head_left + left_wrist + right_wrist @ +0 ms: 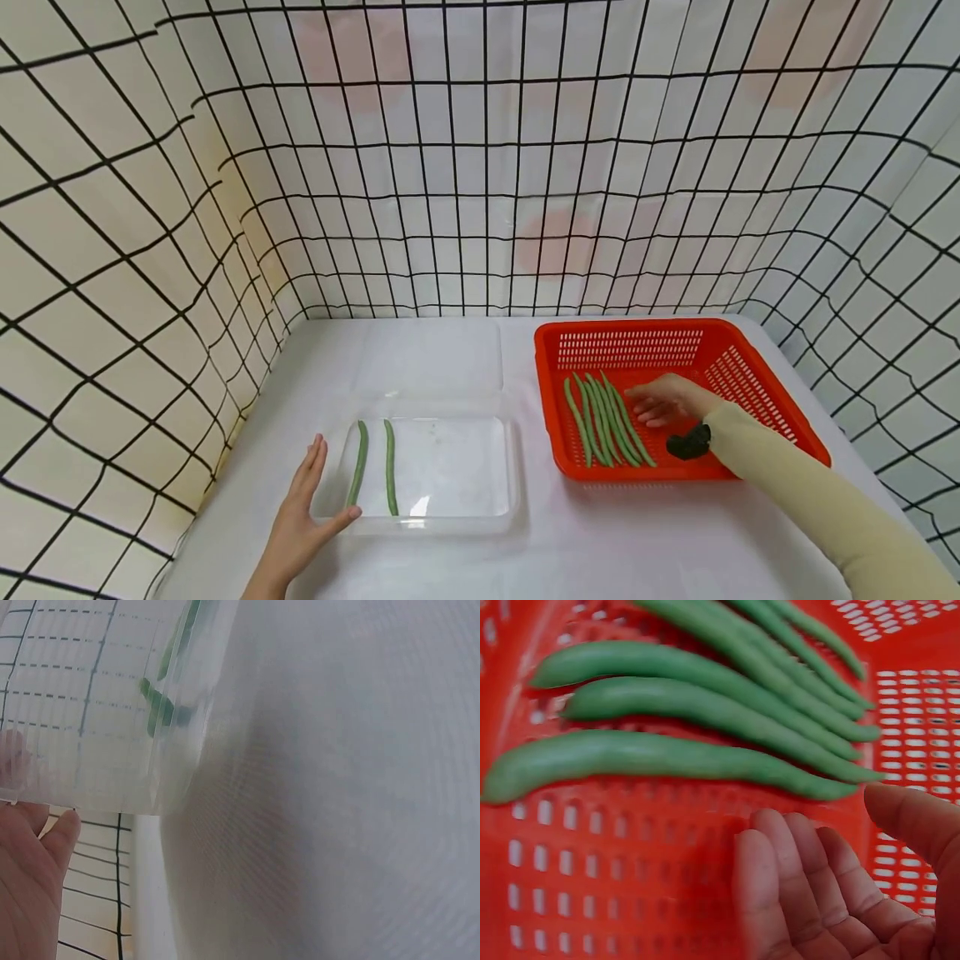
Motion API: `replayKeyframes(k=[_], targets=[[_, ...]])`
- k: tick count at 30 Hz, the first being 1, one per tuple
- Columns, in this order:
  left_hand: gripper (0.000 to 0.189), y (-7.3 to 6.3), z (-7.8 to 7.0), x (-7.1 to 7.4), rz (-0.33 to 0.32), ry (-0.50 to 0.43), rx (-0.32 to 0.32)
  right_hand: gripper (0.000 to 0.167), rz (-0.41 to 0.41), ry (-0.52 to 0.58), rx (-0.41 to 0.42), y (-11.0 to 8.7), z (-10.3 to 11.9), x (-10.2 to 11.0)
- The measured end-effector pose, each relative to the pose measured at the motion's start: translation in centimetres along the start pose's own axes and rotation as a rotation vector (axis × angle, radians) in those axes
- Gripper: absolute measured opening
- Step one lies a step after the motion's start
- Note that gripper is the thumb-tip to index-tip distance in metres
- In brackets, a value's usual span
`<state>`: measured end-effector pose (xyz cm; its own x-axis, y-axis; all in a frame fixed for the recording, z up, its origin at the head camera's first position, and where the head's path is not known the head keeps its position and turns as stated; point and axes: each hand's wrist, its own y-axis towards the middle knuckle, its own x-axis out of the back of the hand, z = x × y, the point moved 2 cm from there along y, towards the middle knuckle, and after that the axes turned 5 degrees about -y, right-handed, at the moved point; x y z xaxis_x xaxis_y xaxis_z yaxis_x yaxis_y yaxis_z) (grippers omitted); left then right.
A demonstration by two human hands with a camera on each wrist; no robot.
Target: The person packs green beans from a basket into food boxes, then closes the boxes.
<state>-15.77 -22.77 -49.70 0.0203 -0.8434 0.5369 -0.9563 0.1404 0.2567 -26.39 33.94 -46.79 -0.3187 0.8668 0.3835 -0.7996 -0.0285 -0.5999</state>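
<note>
Several green beans (612, 421), right of head frame, look light, snappable; pinch mid-length. Right hand (666, 399): empty, fingers relaxed; left hand (297, 518): spread.

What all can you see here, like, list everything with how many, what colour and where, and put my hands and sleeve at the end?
Basket: one, red, right side of the table
Basket beans: about seven, green, lying side by side in the basket's left part
Container: one, clear, left of the basket
Container beans: two, green, left part of the container
Table: one, white, under everything
Grid: one, black, behind the table and along both sides
Backdrop: one, mostly white with faint reddish patches, behind the grid
Wrist item: one, black, at your right wrist
Sleeve: one, cream, right arm
Left hand: one, bare, at the container's near left corner
Right hand: one, bare, in the basket, right of the beans
</note>
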Motion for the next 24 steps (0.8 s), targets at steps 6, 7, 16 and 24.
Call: replayKeyframes(k=[6,7,16,24], targets=[[0.108,-0.1,0.0,0.1,-0.002,0.005,-0.005,0.035,-0.012,-0.047,-0.036,0.3,-0.4,-1.3],[0.108,0.0,0.0,0.1,-0.002,0.005,-0.006,0.034,-0.023,-0.054,-0.039,0.4,-0.4,-1.5],[0.108,-0.1,0.0,-0.2,0.006,0.001,-0.001,0.029,-0.058,-0.086,-0.039,0.3,-0.2,-1.9],[0.107,0.0,-0.1,0.0,0.003,0.011,-0.016,0.031,-0.031,-0.061,-0.044,0.5,-0.1,-2.3]])
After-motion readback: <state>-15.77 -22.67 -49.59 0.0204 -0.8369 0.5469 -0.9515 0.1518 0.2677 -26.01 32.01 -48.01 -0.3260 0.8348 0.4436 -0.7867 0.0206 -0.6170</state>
